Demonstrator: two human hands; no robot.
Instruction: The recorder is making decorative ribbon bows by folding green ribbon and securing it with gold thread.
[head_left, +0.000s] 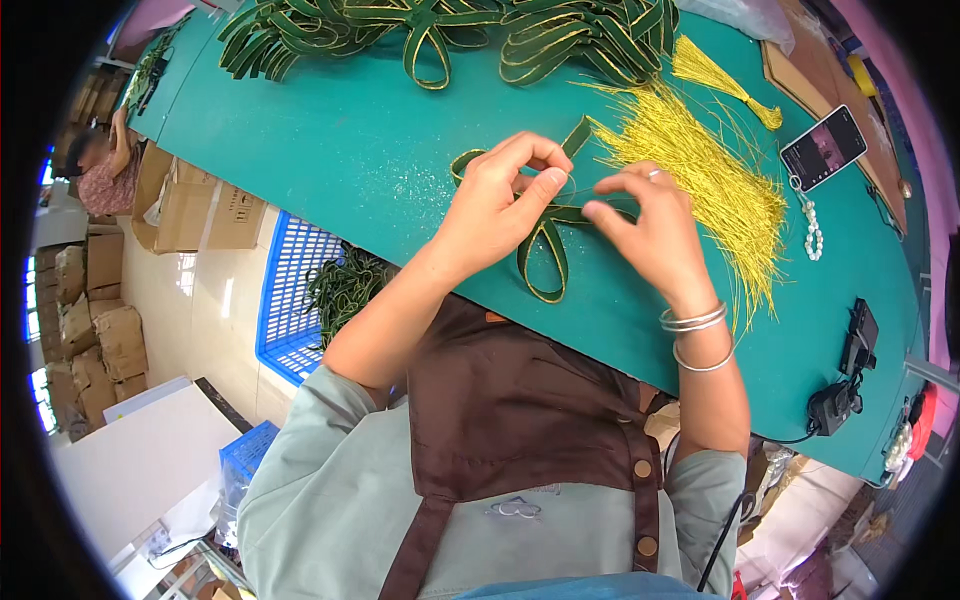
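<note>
A dark green ribbon bow (545, 262) with gold edges and several loops lies under my hands near the table's front edge. My left hand (505, 195) is closed over its middle, thumb and forefinger pinched together there. Between the hands runs a thin wire tie (580, 191), hard to make out. Fingers curled, my right hand (648, 225) is at the right end of this tie, beside the bow's right loop; its grip is partly hidden. Right of the bow spreads a pile of gold wire ties (715, 185), with a tied bundle (725, 80) beyond it.
Finished green bows (430, 20) are heaped along the far side of the green table (330, 150). A phone (823, 148) and a black device (835, 405) lie at the right. A blue basket (295, 290) of green ribbon stands left below; another person (105, 175) sits beyond cartons (200, 205).
</note>
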